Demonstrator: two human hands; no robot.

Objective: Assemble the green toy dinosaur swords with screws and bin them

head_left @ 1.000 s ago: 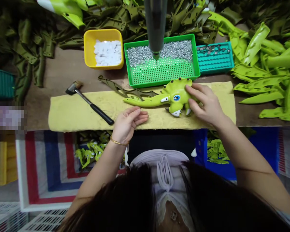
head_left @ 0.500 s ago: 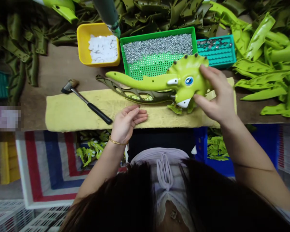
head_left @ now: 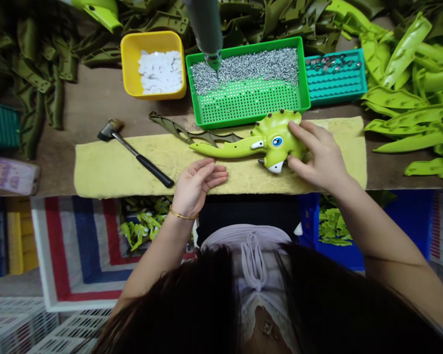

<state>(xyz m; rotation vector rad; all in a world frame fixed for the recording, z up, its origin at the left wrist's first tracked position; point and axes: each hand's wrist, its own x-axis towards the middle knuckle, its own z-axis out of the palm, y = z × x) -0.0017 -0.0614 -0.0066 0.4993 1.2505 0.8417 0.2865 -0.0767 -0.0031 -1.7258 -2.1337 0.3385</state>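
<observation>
My right hand (head_left: 320,156) grips the lime-green dinosaur-head toy (head_left: 277,142) at its right side, thumb below and fingers above. The toy has a blue eye, a white beak and dark-tipped frill, and its long curved green part points left. A dark olive curved frame piece (head_left: 170,127) lies behind it on the yellow cloth (head_left: 107,172), partly hidden by the toy. My left hand (head_left: 197,186) rests at the cloth's front edge, palm turned inward, fingers stretched out and holding nothing. Left of it lies a hammer (head_left: 140,157) with a black handle.
A screwdriver tool (head_left: 206,29) hangs over the green basket of screws (head_left: 249,101). Beside that basket stand a yellow bin (head_left: 127,73) of white pieces and a teal tray (head_left: 335,83). Green shells (head_left: 409,123) pile up at right, olive parts (head_left: 31,73) at left.
My right hand has brought the toy down and slightly left, nearer the cloth, away from the screw basket. The hanging tool appears farther right, over the screws. My left hand stays nearly still.
</observation>
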